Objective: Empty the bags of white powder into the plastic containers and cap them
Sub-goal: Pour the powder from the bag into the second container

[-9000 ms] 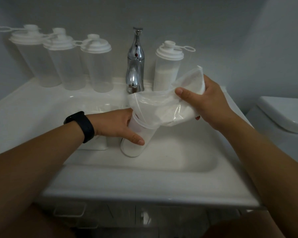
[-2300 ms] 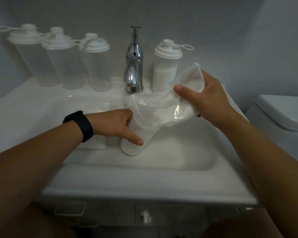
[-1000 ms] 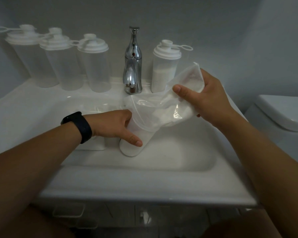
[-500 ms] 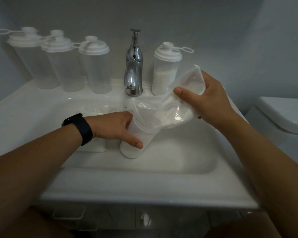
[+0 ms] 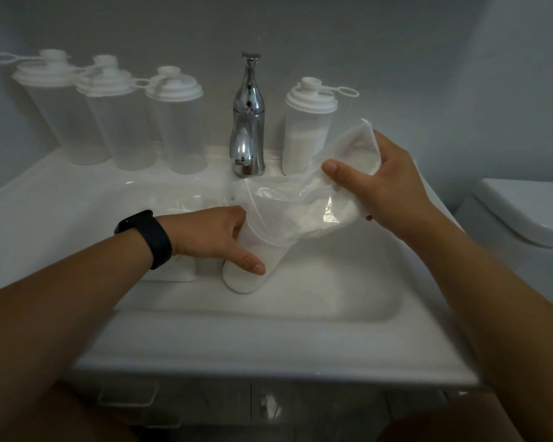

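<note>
Grey wall, white sink [image 5: 300, 342] dim-lit. Left hand [image 5: 211, 234] wraps the open container [image 5: 253, 269] standing in the basin, thumb down its near side. Right hand [image 5: 387, 189] pinches the raised end of the bag [image 5: 300, 208], its mouth draped over the container rim. Since a second ago the bag sags flatter, less powder inside: pour likely near done, capping next. Beyond the right hand stands a capped, filled container [image 5: 307, 135], with the tap [image 5: 248, 122] between the hands' far side; three capped empties [image 5: 118, 122] beyond the left hand. Basin walls close on both sides; open room only upward and toward the body.
</note>
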Available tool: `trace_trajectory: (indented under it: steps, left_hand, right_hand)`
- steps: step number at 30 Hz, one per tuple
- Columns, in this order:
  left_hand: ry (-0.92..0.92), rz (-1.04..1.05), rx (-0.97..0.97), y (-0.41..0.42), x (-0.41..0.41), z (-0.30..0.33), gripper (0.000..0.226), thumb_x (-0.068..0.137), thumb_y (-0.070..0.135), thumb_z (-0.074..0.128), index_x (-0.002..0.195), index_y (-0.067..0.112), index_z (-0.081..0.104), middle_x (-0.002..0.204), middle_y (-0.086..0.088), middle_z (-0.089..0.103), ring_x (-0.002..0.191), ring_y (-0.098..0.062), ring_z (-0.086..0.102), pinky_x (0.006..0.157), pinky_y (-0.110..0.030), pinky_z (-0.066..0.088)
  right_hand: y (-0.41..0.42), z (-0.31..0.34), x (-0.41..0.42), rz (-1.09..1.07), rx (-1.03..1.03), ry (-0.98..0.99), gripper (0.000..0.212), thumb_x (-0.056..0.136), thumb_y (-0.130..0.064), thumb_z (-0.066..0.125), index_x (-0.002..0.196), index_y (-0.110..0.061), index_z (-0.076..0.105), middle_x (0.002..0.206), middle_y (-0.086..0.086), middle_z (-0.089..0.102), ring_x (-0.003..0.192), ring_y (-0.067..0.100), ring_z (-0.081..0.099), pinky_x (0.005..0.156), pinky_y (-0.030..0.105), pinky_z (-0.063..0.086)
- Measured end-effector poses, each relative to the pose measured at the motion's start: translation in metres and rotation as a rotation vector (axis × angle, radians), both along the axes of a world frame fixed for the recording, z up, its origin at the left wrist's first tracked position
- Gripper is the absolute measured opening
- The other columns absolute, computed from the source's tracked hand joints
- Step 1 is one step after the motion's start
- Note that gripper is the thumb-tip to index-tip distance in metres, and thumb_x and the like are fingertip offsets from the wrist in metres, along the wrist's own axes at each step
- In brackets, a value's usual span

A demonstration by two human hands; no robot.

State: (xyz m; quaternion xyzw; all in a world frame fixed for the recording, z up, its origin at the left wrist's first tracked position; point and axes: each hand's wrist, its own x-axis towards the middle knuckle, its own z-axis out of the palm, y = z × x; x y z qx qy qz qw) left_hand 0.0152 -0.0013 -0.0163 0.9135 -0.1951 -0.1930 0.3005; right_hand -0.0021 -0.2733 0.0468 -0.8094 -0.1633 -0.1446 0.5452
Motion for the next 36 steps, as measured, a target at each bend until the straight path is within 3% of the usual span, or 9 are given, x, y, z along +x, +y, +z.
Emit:
trace_trajectory:
  steps: [3,6,8,10,12,14,16,27,36]
  left_hand:
    - [-0.001,0.029,0.025,-0.001,0.001,0.001,0.080,0.040,0.080,0.081,0.095,0.024,0.067,0.079,0.021,0.067,0.074,0.000,0.062,0.077,-0.025,0.054]
    - [0.007,0.017,0.013,0.000,0.002,-0.002,0.076,0.044,0.078,0.084,0.099,0.029,0.066,0.086,0.025,0.070,0.080,0.001,0.065,0.083,-0.029,0.055]
    - [0.028,0.008,0.011,-0.002,0.001,-0.001,0.060,0.056,0.065,0.091,0.099,0.031,0.067,0.086,0.026,0.072,0.082,0.005,0.066,0.083,-0.023,0.054]
    - [0.039,-0.001,0.006,-0.003,0.002,0.000,0.035,0.069,0.044,0.092,0.086,0.032,0.063,0.068,0.032,0.066,0.070,0.011,0.063,0.070,-0.008,0.046]
    - [0.024,0.002,0.000,-0.003,0.000,-0.001,0.050,0.061,0.060,0.091,0.091,0.028,0.066,0.078,0.025,0.071,0.079,0.001,0.067,0.076,-0.015,0.052]
    - [-0.010,0.014,0.001,-0.001,0.001,-0.003,0.088,0.045,0.083,0.086,0.110,0.026,0.068,0.103,0.010,0.074,0.098,-0.016,0.070,0.094,-0.041,0.057]
    - [-0.012,0.012,0.006,0.003,0.003,-0.007,0.098,0.040,0.088,0.082,0.114,0.025,0.068,0.110,0.003,0.074,0.103,-0.021,0.069,0.097,-0.049,0.055]
    - [-0.020,0.000,-0.007,0.004,0.005,-0.008,0.106,0.042,0.088,0.083,0.125,0.025,0.063,0.123,0.004,0.070,0.112,-0.020,0.067,0.102,-0.049,0.053]
    - [-0.009,0.010,-0.006,0.005,0.008,-0.010,0.104,0.038,0.089,0.082,0.117,0.023,0.067,0.115,0.000,0.073,0.106,-0.023,0.069,0.099,-0.051,0.054]
  right_hand:
    - [0.001,0.000,-0.001,0.004,-0.010,0.003,0.025,0.085,-0.039,0.080,0.104,-0.033,0.064,0.087,-0.015,0.071,0.076,0.002,0.071,0.052,0.012,0.047]
    - [0.001,0.001,-0.002,-0.012,-0.004,0.005,0.024,0.086,-0.040,0.079,0.103,-0.035,0.064,0.085,-0.016,0.072,0.076,0.003,0.071,0.048,0.017,0.049]
    - [0.001,0.001,-0.002,-0.016,-0.035,0.027,0.027,0.086,-0.043,0.079,0.107,-0.034,0.064,0.086,-0.014,0.072,0.073,0.003,0.071,0.044,0.021,0.048]
    - [0.001,0.000,-0.001,-0.011,-0.093,0.045,0.032,0.085,-0.046,0.078,0.111,-0.033,0.062,0.091,-0.013,0.071,0.075,0.002,0.070,0.044,0.021,0.049]
    - [0.000,-0.001,-0.001,-0.015,-0.088,0.048,0.034,0.085,-0.047,0.078,0.113,-0.033,0.063,0.093,-0.012,0.072,0.078,0.003,0.071,0.045,0.022,0.050]
    - [0.000,0.000,-0.001,-0.028,-0.058,0.048,0.034,0.085,-0.047,0.078,0.112,-0.032,0.063,0.093,-0.011,0.073,0.078,0.006,0.072,0.046,0.024,0.051]
    - [0.000,-0.001,-0.001,-0.032,-0.065,0.053,0.034,0.084,-0.047,0.078,0.112,-0.033,0.063,0.093,-0.011,0.072,0.079,0.006,0.072,0.045,0.024,0.051]
    - [-0.001,-0.001,0.001,-0.035,-0.068,0.040,0.032,0.085,-0.047,0.078,0.111,-0.034,0.064,0.092,-0.009,0.073,0.075,0.007,0.071,0.043,0.027,0.050]
    - [-0.001,-0.002,0.001,-0.024,-0.073,0.038,0.033,0.086,-0.046,0.078,0.112,-0.033,0.063,0.093,-0.010,0.072,0.076,0.008,0.071,0.044,0.023,0.049]
